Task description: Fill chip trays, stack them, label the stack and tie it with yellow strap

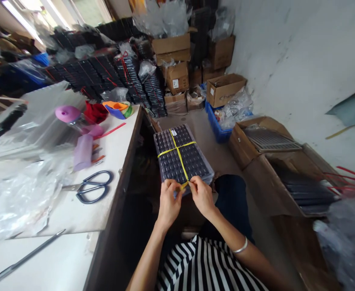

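Observation:
In front of my knees sits a stack of clear plastic trays (192,157) filled with rows of small dark pieces. A yellow strap (180,159) crosses over its top in both directions, and a small white label (173,132) shows near the far edge. At the near edge of the stack, my left hand (169,200) pinches the yellow strap. Close beside it on the right, my right hand (201,196) is closed on the strap too, fingertips together where the strap meets the tray edge. The fingertips partly hide the strap ends.
On the white table (74,258) at left lie scissors (94,187), a metal rod (26,258), a purple bottle (70,114) and plastic bags (16,190). Cardboard boxes (250,141) and a blue crate (222,131) stand right. Strapped black tray stacks (131,76) fill the back.

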A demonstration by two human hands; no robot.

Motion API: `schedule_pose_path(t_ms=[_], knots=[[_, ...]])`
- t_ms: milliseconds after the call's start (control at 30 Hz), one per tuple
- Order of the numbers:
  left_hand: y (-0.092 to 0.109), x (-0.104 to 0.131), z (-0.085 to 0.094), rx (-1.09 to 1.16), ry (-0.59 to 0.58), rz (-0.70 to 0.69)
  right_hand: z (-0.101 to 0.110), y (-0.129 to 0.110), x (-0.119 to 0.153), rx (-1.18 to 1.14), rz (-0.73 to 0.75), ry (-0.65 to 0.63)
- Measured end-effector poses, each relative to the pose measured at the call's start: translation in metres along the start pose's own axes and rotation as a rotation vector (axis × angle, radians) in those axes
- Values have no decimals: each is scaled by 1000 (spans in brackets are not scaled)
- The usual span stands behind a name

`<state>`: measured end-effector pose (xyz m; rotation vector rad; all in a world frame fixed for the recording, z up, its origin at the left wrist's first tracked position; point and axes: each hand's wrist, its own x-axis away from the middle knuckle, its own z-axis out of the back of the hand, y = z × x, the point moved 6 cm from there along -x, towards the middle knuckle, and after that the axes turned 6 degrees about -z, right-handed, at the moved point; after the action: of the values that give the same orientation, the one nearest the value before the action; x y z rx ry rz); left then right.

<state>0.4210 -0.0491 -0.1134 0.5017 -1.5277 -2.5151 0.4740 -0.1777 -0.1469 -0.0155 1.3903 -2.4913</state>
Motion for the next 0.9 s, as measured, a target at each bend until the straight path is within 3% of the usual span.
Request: schedule_pose_path(t_ms=[167,300,567,700,900], knots=[[15,1,-9,134,-209,-89,-5,4,-5,46,4,18],[21,-6,-15,163,-361,-159,5,7,-6,105,26,-3],[8,-36,-38,111,-371,-170,49,-19,-6,184,233,-69],[13,-43,-42,102,-375,-152,48,-28,-15,55,329,-46],[14,-50,-36,100,-427,-104,37,-18,-21,-101,326,31]])
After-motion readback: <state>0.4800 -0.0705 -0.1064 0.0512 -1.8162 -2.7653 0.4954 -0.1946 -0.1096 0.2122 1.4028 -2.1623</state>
